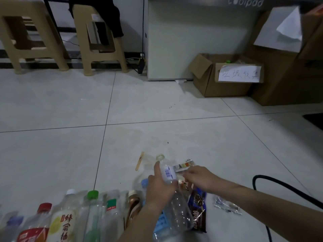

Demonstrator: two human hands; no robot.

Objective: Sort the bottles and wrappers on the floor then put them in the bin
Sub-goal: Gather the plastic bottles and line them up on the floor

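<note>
While left hand (160, 189) grips bottle (178, 212) — "coolpad" cabinet (174, 41).

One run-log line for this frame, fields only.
phase: sorting | left hand: grips clear bottle | right hand: at wrapper, grip unclear | bottle row: lined on floor | cardboard box: far right, open

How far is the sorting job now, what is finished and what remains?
Done: bottles lie in a row at lower left. In hand: the left hand grips a clear bottle; the right hand reaches for a light wrapper. Left: dark wrapper, wooden stick, and moving all into the cardboard box.
</note>
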